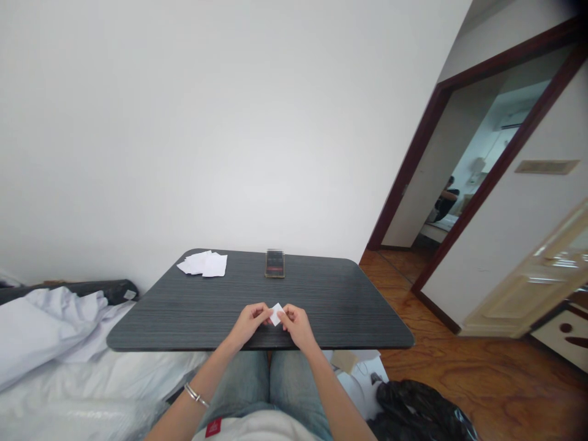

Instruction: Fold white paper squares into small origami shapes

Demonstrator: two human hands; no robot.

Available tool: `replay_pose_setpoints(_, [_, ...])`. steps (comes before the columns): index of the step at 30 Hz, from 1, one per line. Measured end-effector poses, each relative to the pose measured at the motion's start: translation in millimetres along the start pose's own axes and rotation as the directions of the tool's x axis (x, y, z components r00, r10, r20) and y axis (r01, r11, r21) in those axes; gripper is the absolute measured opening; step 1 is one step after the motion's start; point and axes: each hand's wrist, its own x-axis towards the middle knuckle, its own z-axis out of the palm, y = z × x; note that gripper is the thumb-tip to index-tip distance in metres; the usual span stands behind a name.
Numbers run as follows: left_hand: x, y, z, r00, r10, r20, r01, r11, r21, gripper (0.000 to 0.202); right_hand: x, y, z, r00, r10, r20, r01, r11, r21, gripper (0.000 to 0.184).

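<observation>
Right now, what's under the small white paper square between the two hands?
Dark grained tabletop lies below the white paper square between the left hand and right hand; the patch directly beneath is hidden by it.

Our fingers hide part of the paper square. We can't name the dark object; it's too blurred. The far person is too small and blurred to make out, and the picture's bottom edge cuts off the black bag.
</observation>
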Motion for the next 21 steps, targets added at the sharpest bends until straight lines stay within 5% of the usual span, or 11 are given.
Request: replay_pose_setpoints(21, [-1.3,-3.4,-3.1,1.000,-0.009,-0.018,0.009,1.000,0.004,0.026,0.6,1.1,3.2,0.993,0.037,0.113,-0.035,0.999,-0.022,0.016])
